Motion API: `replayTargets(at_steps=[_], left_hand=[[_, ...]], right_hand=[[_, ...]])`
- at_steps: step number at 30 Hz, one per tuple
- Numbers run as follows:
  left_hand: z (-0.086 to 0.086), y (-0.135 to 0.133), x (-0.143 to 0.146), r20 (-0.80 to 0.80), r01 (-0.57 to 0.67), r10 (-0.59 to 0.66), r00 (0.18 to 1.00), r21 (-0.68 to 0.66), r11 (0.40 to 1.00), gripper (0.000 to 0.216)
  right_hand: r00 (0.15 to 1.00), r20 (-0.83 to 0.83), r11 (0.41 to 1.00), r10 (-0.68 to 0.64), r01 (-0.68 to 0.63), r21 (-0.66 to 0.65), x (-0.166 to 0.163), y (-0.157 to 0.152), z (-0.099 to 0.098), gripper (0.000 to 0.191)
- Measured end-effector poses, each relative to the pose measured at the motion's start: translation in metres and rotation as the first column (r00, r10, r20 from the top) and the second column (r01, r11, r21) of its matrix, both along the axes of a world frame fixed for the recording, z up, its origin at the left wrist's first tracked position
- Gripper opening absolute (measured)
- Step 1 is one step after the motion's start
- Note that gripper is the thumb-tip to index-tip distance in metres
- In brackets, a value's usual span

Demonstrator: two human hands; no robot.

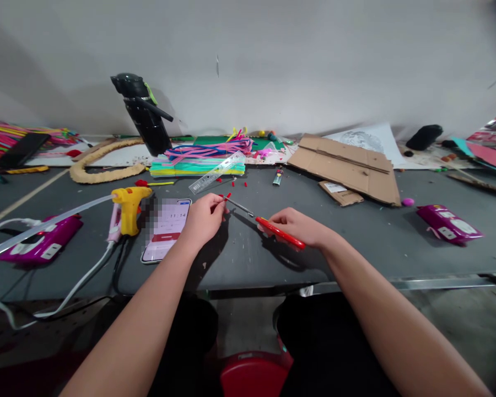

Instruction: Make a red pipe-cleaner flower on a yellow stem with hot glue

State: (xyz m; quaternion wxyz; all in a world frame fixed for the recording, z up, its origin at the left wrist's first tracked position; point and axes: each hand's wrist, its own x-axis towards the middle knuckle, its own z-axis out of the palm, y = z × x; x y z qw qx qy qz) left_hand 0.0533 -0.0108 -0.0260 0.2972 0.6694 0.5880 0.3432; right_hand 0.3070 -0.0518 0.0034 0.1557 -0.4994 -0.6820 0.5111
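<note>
Red-handled scissors [279, 232] are gripped in my right hand [297, 223], their blades pointing left and away from me. The blade tips reach the fingertips of my left hand [204, 218]. Between that thumb and forefinger is pinched a small red piece [228, 195], which looks like a bit of pipe cleaner; most of it is hidden by the fingers. Several similar red bits [233, 184] lie just beyond on the grey table [240, 264]. A phone [179, 220] with a lit screen lies beside my left wrist.
To the left are a yellow glue gun [130, 207] with trailing cords and a purple pack [45, 240]. Behind stand a black bottle [146, 118], bundled pipe cleaners [198, 165] and a clear ruler [215, 173]. Cardboard [347, 165], a lighter [278, 177] and another purple pack [448, 223] lie rightward.
</note>
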Motion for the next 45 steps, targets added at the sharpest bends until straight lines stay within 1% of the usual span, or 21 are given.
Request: replayTargets(at_steps=[4, 9, 13, 17, 21, 24, 27, 30, 33, 39, 45], left_hand=[[-0.001, 0.0, -0.005, -0.098, 0.005, -0.002, 0.995, 0.028, 1.0, 0.018], [0.002, -0.002, -0.009, -0.2, 0.002, 0.001, 0.98, 0.016, 1.0, 0.018], [0.003, -0.004, -0.011, -0.274, 0.0, 0.002, 0.962, 0.009, 1.0, 0.019], [0.004, -0.004, -0.013, -0.307, -0.002, 0.01, 0.952, 0.025, 1.0, 0.019], [0.004, -0.004, -0.015, -0.311, 0.002, 0.006, 0.95, 0.026, 1.0, 0.02], [0.004, -0.004, -0.015, -0.299, 0.006, 0.007, 0.954, 0.044, 0.999, 0.02], [0.005, -0.003, -0.014, -0.271, 0.002, 0.019, 0.962, 0.076, 0.997, 0.023], [0.008, -0.002, -0.013, -0.216, -0.036, 0.06, 0.975, 0.111, 0.993, 0.024], [0.01, -0.002, -0.012, -0.175, -0.067, 0.09, 0.981, 0.131, 0.989, 0.026], [0.01, -0.002, -0.007, -0.157, -0.066, 0.086, 0.984, 0.131, 0.989, 0.029], [0.008, 0.001, 0.002, -0.172, -0.021, 0.041, 0.984, 0.117, 0.993, 0.031]], right_hand=[[0.999, -0.029, 0.994, -0.034, 0.03, -0.108, 0.0, 0.003, 0.001, 0.054], [0.993, -0.082, 0.975, -0.089, 0.069, -0.213, -0.002, 0.005, 0.005, 0.053], [0.993, -0.072, 0.966, -0.098, 0.077, -0.248, -0.003, 0.009, 0.007, 0.055], [0.993, -0.044, 0.966, -0.11, 0.096, -0.239, -0.002, 0.013, 0.005, 0.057], [0.989, -0.054, 0.959, -0.134, 0.116, -0.258, -0.003, 0.011, 0.003, 0.058], [0.988, -0.086, 0.966, -0.127, 0.104, -0.236, -0.004, 0.007, 0.002, 0.057], [0.99, -0.075, 0.971, -0.121, 0.103, -0.215, -0.003, 0.002, 0.003, 0.058], [0.991, -0.053, 0.974, -0.125, 0.112, -0.198, -0.002, 0.0, 0.004, 0.059], [0.991, -0.07, 0.976, -0.111, 0.095, -0.197, 0.0, -0.001, 0.004, 0.059], [0.991, -0.077, 0.979, -0.113, 0.098, -0.182, 0.002, -0.002, 0.002, 0.061], [0.989, -0.109, 0.98, -0.097, 0.076, -0.186, -0.002, -0.004, 0.007, 0.056]])
